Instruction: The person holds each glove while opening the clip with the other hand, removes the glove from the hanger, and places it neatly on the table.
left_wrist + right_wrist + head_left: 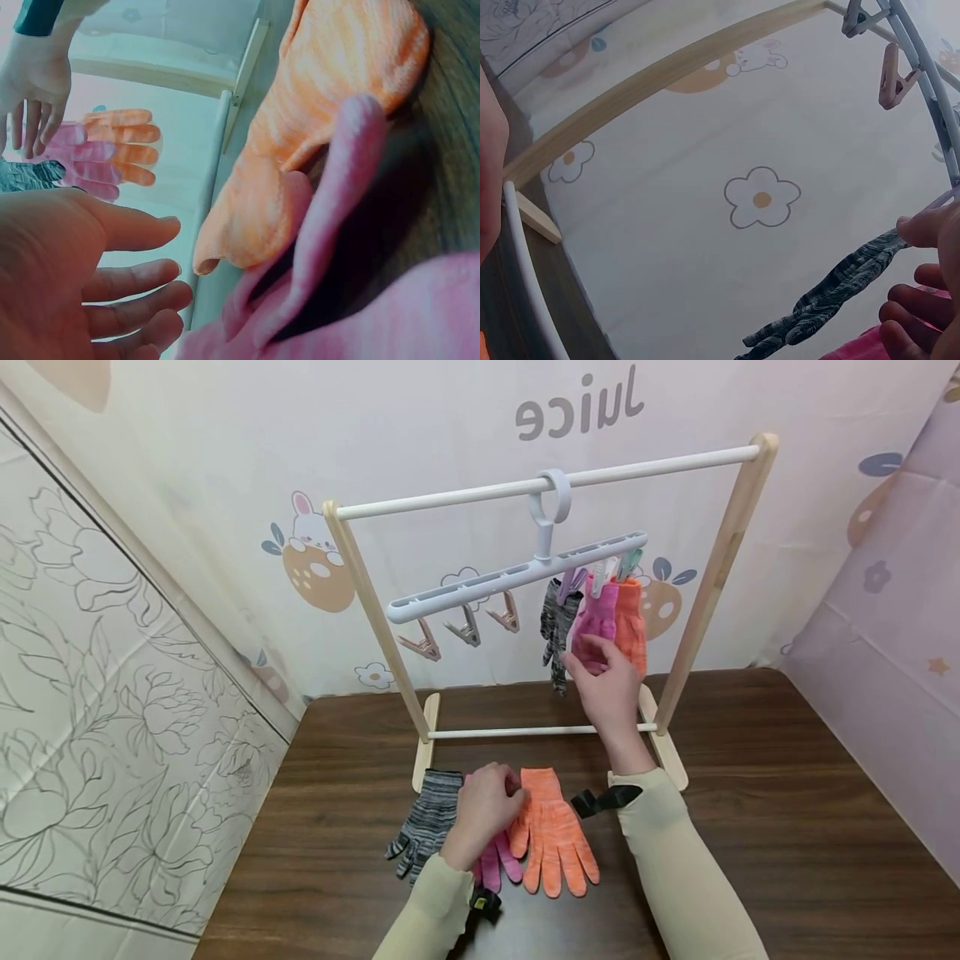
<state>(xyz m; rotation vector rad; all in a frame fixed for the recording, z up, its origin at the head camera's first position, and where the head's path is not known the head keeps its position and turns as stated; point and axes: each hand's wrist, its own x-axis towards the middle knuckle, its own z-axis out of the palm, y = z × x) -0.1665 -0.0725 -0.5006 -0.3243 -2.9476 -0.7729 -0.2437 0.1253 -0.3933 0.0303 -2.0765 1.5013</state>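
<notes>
My right hand (609,689) is raised in front of the hanging pink glove (596,614), its fingers loosely bent with nothing held. A grey-black knit glove (557,627) hangs to its left, and an orange glove (632,622) to its right. On the table lie a second grey-black glove (433,814), a pink glove (491,864) and an orange glove (553,831), side by side. My left hand (487,806) is over the pink one and covers part of it. In the left wrist view, that hand's fingers (139,289) are relaxed and apart from the gloves.
A light grey clip hanger (517,577) hooks over the white bar of a wooden rack (723,568). Purple, white and green clips (628,564) carry the hanging gloves. Three other clips (465,627) dangle at the hanger's left. The brown table (787,827) meets a printed curtain behind.
</notes>
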